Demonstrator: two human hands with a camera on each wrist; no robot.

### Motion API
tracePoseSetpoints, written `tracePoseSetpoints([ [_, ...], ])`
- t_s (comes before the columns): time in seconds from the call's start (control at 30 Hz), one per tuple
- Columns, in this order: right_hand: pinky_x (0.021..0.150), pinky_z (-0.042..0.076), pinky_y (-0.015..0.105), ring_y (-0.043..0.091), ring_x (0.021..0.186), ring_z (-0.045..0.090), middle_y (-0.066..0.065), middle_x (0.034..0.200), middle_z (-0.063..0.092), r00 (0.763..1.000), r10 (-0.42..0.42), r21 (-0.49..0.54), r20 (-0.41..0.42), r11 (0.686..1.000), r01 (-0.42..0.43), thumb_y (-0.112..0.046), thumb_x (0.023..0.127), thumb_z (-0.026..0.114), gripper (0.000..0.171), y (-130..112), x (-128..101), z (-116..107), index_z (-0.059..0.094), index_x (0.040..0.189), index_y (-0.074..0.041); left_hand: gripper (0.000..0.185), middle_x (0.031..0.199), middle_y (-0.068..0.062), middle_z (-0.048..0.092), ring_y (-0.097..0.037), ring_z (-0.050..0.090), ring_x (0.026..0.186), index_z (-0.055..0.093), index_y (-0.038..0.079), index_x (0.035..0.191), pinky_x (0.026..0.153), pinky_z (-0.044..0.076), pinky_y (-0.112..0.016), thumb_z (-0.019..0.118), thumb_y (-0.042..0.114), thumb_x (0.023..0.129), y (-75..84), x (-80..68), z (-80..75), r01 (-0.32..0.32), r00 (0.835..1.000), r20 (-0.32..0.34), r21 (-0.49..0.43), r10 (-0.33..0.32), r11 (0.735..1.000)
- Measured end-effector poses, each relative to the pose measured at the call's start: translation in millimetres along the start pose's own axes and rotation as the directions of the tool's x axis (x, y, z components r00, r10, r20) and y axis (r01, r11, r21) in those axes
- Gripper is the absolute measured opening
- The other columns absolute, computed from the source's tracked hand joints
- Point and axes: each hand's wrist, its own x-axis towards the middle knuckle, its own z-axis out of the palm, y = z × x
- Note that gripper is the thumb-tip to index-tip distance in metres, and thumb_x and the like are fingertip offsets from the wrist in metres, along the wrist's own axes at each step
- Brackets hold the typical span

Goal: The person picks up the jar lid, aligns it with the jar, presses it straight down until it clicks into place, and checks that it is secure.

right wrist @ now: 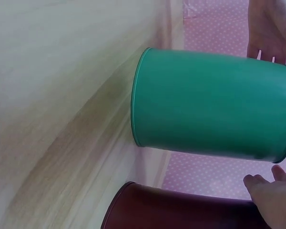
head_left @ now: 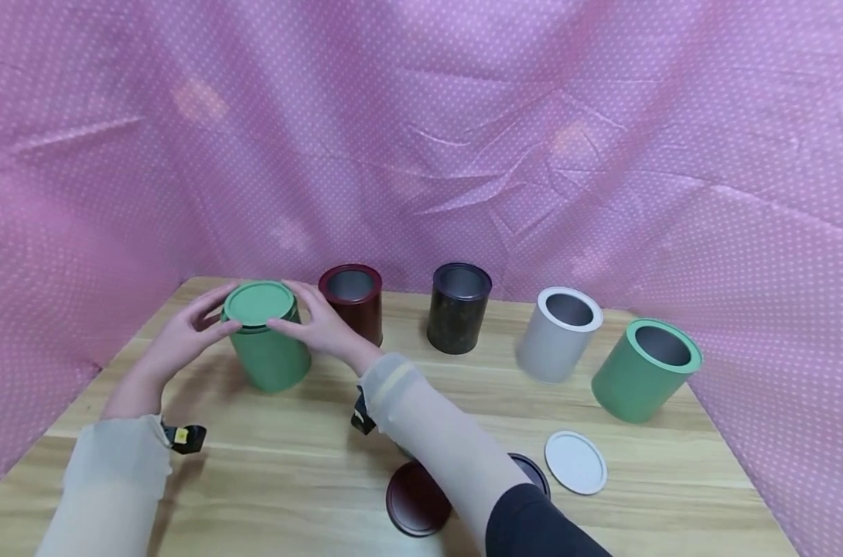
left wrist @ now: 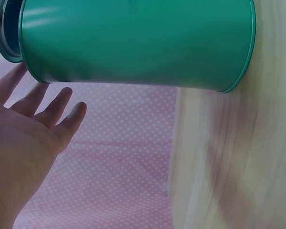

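A green canister (head_left: pixel 275 367) stands upright at the left of the table. Over its mouth is a green lid (head_left: pixel 260 303), slightly tilted, with a gap below its rim in the left wrist view. My left hand (head_left: pixel 174 340) holds the lid's left side, thumb at the near edge and fingers spread behind. From the right, my right hand (head_left: pixel 327 329) grips the opposite edge, its thumb also at the front. The right wrist view shows the canister's side (right wrist: pixel 209 102) between both hands, with the lid mostly out of frame.
A dark red canister (head_left: pixel 366 313) stands close behind my right hand. Farther right are open black (head_left: pixel 456 321), white (head_left: pixel 550 348) and green (head_left: pixel 626 383) canisters. Dark red (head_left: pixel 418 503) and white (head_left: pixel 576 463) lids lie in front; my right sleeve partly covers a dark lid (head_left: pixel 533 472).
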Motion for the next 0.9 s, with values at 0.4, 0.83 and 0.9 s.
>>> tracePoseSetpoints([
  [0.4,0.117,0.029,0.042,0.012,0.142,0.031,-0.003,0.152,0.036,1.0,0.002,0.058,0.015,0.998,-0.003,-0.037,0.09,0.068,0.069,6.6,8.4,6.6,0.036,0.15,-0.025,0.069,0.16,-0.019,0.018,-0.05,0.033,0.135,0.021,0.018,0.155,0.092,0.046,-0.012,0.058,0.026,0.098,-14.9,3.1,-4.0,0.036,0.999,0.028,0.007,-0.037,0.999],
  [0.83,0.113,0.034,0.043,0.015,0.14,0.035,-0.001,0.153,0.036,0.998,0.051,0.067,0.044,0.996,-0.054,-0.039,0.091,0.067,0.068,9.4,9.7,7.1,0.036,0.15,-0.027,0.066,0.155,-0.026,0.024,-0.048,0.033,0.135,0.021,0.019,0.155,0.106,0.042,-0.046,0.054,0.027,0.1,-16.4,5.9,-4.5,0.057,0.996,0.07,-0.008,-0.057,0.998],
  [0.9,0.112,0.036,0.042,0.016,0.139,0.036,0.0,0.153,0.035,0.997,0.065,0.054,0.051,0.996,-0.067,-0.041,0.09,0.066,0.069,8.9,10.1,7.1,0.035,0.15,-0.027,0.066,0.155,-0.027,0.024,-0.049,0.032,0.136,0.021,0.018,0.155,0.107,0.04,-0.049,0.055,0.026,0.1,-16.9,6.1,-5.2,0.054,0.996,0.075,-0.017,-0.052,0.998],
])
